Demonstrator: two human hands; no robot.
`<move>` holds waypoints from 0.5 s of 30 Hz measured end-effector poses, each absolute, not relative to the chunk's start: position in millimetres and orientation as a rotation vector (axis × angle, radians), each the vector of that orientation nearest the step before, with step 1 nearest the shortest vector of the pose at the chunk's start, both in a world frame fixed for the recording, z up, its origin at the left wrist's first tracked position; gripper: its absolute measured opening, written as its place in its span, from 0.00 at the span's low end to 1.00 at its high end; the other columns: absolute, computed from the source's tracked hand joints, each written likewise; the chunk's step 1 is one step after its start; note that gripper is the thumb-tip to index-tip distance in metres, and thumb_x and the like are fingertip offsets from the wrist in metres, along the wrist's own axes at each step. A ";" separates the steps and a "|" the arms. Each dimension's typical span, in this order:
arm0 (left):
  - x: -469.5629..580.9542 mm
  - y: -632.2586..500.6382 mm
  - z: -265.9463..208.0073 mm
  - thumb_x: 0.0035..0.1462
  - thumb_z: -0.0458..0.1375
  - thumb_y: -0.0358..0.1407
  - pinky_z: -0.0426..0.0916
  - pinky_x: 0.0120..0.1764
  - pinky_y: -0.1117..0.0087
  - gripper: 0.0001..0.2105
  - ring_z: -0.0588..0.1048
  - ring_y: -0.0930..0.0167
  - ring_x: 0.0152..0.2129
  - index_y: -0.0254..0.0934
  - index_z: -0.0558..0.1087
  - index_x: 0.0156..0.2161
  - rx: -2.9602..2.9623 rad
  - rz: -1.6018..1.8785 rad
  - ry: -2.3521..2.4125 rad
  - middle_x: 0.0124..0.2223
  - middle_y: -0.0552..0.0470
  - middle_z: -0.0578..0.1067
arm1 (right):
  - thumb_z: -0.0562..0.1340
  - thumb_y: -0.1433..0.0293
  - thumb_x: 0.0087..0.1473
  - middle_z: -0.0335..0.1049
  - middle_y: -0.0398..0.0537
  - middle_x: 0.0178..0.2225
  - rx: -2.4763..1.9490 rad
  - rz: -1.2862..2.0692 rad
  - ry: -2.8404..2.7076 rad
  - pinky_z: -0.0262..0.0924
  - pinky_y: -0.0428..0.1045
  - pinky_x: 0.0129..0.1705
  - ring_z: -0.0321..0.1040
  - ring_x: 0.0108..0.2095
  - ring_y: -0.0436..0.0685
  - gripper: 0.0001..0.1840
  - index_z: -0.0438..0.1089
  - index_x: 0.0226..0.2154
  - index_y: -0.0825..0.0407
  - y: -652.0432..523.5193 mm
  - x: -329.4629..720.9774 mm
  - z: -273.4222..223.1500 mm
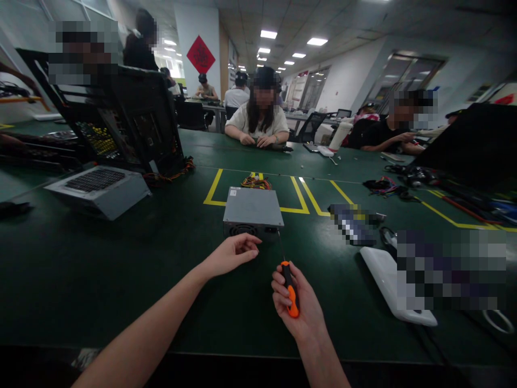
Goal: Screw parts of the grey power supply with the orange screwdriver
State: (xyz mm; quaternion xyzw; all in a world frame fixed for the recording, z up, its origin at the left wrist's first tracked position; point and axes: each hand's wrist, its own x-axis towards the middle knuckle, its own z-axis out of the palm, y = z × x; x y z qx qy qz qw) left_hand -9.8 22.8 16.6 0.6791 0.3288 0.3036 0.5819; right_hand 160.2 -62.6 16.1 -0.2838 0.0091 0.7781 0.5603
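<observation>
A grey metal computer power supply lies flat on the green table, its fan side and power socket facing me. Bundled coloured cables come out behind it. My right hand is wrapped round an orange-and-black screwdriver, whose thin shaft points up to the right front corner of the power supply. Whether the tip sits in a screw is too small to tell. Just in front of the fan side is my left hand, holding nothing, with fingers loosely bent and the thumb apart. I cannot tell if its fingertips touch the casing.
Another power supply lies at left beside a black computer case. To the right are a white device, partly blurred out, and several cables. Yellow tape marks the table. A person sits across.
</observation>
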 end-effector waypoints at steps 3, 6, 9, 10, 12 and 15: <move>-7.0 17.1 20.7 0.54 0.53 0.36 0.64 0.39 0.68 0.11 0.69 0.70 0.35 0.37 0.69 0.43 1.830 0.938 0.925 0.39 0.48 0.70 | 0.52 0.67 0.56 0.56 0.39 0.20 -0.672 1.815 0.029 0.46 0.35 0.11 0.47 0.14 0.39 0.11 0.63 0.29 0.58 -63.1 159.3 19.0; -5.9 12.2 24.0 0.54 0.52 0.34 0.62 0.44 0.67 0.11 0.67 0.68 0.40 0.39 0.70 0.43 2.072 1.182 1.010 0.42 0.47 0.69 | 0.52 0.69 0.56 0.58 0.40 0.22 -0.677 1.778 0.045 0.46 0.34 0.11 0.47 0.14 0.38 0.10 0.62 0.27 0.57 -65.0 158.5 22.7; -5.5 11.6 25.5 0.54 0.52 0.32 0.56 0.51 0.63 0.14 0.64 0.65 0.46 0.40 0.68 0.47 2.242 1.338 1.060 0.47 0.47 0.67 | 0.52 0.72 0.56 0.58 0.40 0.23 -0.695 1.753 0.069 0.47 0.34 0.11 0.47 0.14 0.38 0.08 0.62 0.28 0.58 -66.0 158.0 24.7; -5.4 12.5 25.2 0.54 0.51 0.31 0.55 0.53 0.62 0.15 0.63 0.65 0.48 0.41 0.67 0.48 2.284 1.356 1.075 0.49 0.47 0.66 | 0.52 0.72 0.56 0.58 0.40 0.23 -0.700 1.758 0.081 0.48 0.34 0.12 0.49 0.15 0.38 0.08 0.62 0.29 0.58 -66.0 158.0 24.5; -5.4 15.4 23.7 0.55 0.50 0.30 0.53 0.54 0.60 0.18 0.61 0.65 0.51 0.41 0.63 0.52 2.379 1.352 1.102 0.53 0.48 0.64 | 0.50 0.70 0.58 0.58 0.41 0.24 -0.717 1.785 0.108 0.50 0.34 0.13 0.51 0.16 0.39 0.10 0.63 0.32 0.59 -65.6 157.7 23.0; -6.1 20.2 20.1 0.57 0.48 0.29 0.54 0.55 0.58 0.19 0.60 0.66 0.52 0.40 0.60 0.54 2.532 1.291 1.145 0.54 0.48 0.63 | 0.48 0.68 0.59 0.57 0.41 0.23 -0.740 1.827 0.121 0.50 0.34 0.13 0.50 0.15 0.39 0.13 0.63 0.36 0.59 -64.7 156.6 20.3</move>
